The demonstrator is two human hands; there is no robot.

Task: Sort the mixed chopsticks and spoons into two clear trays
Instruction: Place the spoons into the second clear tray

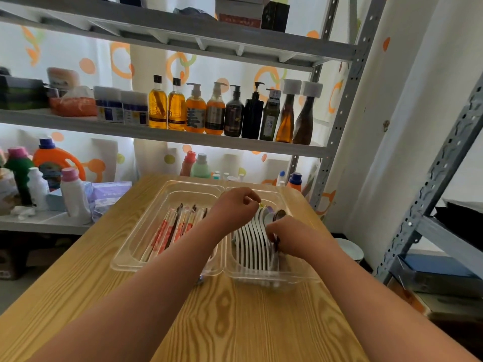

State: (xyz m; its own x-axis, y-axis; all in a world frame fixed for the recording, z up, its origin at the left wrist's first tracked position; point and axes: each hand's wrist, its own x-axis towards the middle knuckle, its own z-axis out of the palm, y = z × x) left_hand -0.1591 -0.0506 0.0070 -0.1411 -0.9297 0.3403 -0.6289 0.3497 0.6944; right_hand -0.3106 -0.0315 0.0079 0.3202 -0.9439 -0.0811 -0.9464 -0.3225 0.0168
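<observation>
Two clear trays stand side by side, touching, on the wooden surface (235,322). The left tray (125,257) holds the chopsticks (167,231). They are pale with red marks and dark tips, and they lie lengthwise in one bundle. The right tray (300,278) holds the white spoons (251,239), which stand on edge in a tight row, bowls toward the far end.

The right hand (290,239) is inside the right tray. Its grip is curled round the handle of a dark spoon (280,214) at the right end of the row. The left hand (235,207) is above the far end of the spoons with its fingers curled. I cannot tell if its grip holds something.

The left forearm crosses the near right corner of the left tray and hides some chopstick ends. Behind the trays is a metal shelf (183,137) with a row of bottles (214,111).
</observation>
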